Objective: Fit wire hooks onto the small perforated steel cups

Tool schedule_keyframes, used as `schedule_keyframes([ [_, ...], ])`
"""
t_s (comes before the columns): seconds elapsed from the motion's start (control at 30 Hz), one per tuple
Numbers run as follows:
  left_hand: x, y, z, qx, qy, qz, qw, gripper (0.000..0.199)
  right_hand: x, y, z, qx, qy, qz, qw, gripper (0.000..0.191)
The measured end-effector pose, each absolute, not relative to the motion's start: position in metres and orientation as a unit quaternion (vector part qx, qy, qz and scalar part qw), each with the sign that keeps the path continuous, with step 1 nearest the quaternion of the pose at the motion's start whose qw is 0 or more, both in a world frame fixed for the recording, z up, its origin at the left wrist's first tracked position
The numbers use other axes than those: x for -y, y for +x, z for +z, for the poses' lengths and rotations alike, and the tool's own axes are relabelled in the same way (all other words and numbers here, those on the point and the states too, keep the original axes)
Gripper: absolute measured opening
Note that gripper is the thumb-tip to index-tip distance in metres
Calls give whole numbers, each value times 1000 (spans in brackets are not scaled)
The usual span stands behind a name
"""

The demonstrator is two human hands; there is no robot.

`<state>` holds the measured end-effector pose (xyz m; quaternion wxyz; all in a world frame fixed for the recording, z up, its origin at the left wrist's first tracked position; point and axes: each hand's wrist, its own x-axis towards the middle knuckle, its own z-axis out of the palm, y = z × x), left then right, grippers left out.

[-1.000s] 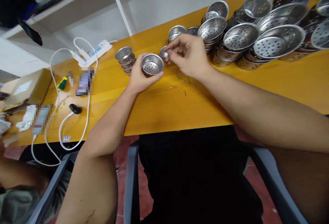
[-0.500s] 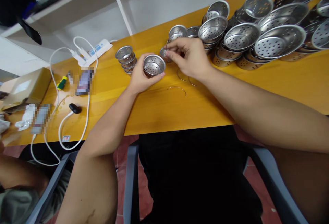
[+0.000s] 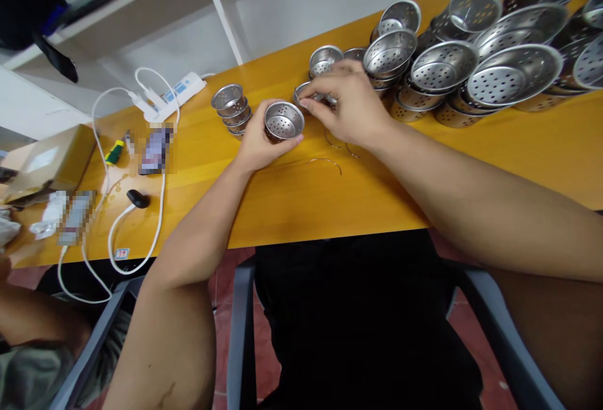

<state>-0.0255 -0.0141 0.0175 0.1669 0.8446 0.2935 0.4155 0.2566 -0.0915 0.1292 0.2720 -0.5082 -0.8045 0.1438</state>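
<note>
My left hand (image 3: 258, 140) is wrapped round a small perforated metal cup (image 3: 284, 121), its open top facing up. Just right of it, my right hand (image 3: 346, 99) is closed in a pinch; what its fingertips hold is too small to name. Behind those fingers another small cup (image 3: 304, 91) is partly hidden. Thin curved wires lie below the right hand, one wire (image 3: 325, 160) nearer the table's front edge. To the left stands a stack of small cups (image 3: 229, 101). Another small cup (image 3: 325, 58) is behind the right hand.
Stacks of larger perforated cups (image 3: 443, 68) fill the table's right rear. On the left are a white power strip (image 3: 181, 93), cables, a phone (image 3: 155, 149), a yellow-green object (image 3: 114, 152) and a cardboard box (image 3: 56, 159). A person's arm (image 3: 42, 319) shows at lower left.
My right hand has shifted slightly down and left, and more of the small cup behind its fingers shows. The cup in my left hand has moved very slightly right.
</note>
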Motion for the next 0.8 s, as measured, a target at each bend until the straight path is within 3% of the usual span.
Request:
schedule_keyframes([
  [0.33,16,-24,19,-296,841,419,174,95,86,254,117,819,-486,165,257,53],
  [0.8,16,-23,18,-299,842,413,174,97,92,251,124,791,-549,150,226,67],
])
